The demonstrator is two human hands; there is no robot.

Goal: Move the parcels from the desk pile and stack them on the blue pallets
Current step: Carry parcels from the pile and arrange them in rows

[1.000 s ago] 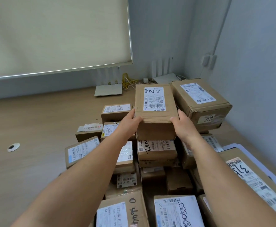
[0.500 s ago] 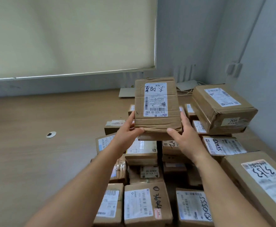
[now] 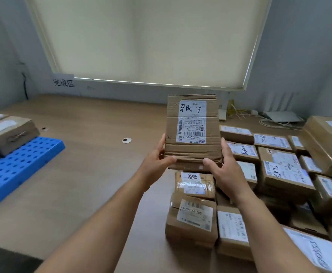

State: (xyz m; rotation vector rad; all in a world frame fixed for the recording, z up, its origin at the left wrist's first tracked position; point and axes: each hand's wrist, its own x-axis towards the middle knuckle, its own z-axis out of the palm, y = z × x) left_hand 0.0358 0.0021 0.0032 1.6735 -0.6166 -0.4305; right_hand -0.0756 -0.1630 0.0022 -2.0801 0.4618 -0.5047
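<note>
Both forearms are bare up to the frame's edge, with no sleeve showing. The left hand (image 3: 157, 160) and the right hand (image 3: 227, 174) are bare too.

Soft daylight through the blind (image 3: 151, 40); blurred, wide-angle-bent edges.

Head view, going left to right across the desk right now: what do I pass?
Parcel already on the pallet → blue pallet → round desk grommet → left hand → held parcel → right hand → desk pile.
</note>
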